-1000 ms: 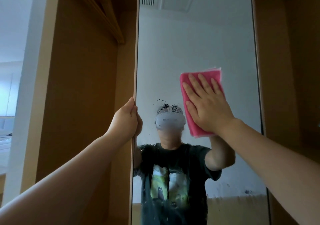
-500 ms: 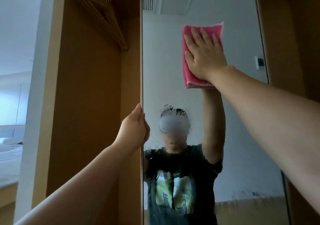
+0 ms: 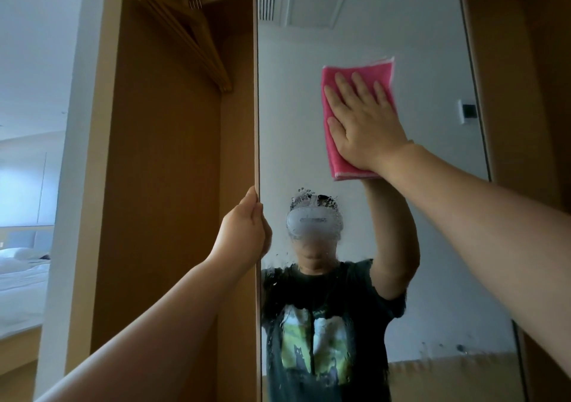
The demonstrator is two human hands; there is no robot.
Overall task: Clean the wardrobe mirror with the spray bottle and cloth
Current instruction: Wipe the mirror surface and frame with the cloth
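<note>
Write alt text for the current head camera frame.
A right hand presses a folded pink cloth flat against a wardrobe mirror, while the left hand grips the mirror's left edge. Spray droplets cling to the lower glass, and wooden hangers hang inside the open wardrobe at left.

Left hand (image 3: pixel 244 231) curled in a grip, right hand (image 3: pixel 364 123) pressed flat (fingers spread), both arms raised.

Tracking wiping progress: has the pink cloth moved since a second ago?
Yes, upward. The pink cloth was level with the left hand gripping the mirror's edge; now it sits wholly above.
</note>
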